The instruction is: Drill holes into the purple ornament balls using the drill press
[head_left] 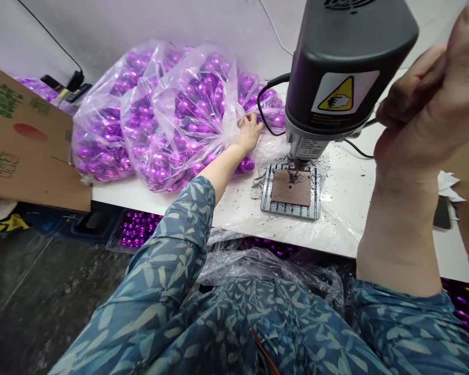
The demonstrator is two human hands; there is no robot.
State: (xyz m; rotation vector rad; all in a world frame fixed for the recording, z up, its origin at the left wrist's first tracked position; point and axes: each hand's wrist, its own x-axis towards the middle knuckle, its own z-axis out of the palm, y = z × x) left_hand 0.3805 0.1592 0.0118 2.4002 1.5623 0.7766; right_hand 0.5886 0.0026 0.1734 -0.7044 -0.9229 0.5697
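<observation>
Dozens of shiny purple balls fill the clear plastic bags heaped on the back left of a white table, against the wall. The person's left hand reaches forward to the gathered neck of the nearer bag, at its right end, with more purple balls just behind and beside it. The fingers are bent, but whether they grip a ball or the film, or only rest there, cannot be told.

To the right stands a bench drill press, its dark motor housing bearing a yellow warning label with a hand symbol. A black cable loops out on its left side, near the left hand. Below the housing, a brown rectangular board with a small hole lies on the slotted metal base. Dark shavings are scattered over the board, the base and the table around them.

The right hand is raised beside the housing, on its right, fingers curled in; whether they close around a handle is hidden.

A printed cardboard box stands at the far left. More purple balls sit in a clear tray below the table's front edge, and crumpled clear plastic sheeting lies between the table and the person's leaf-patterned blue clothing.
</observation>
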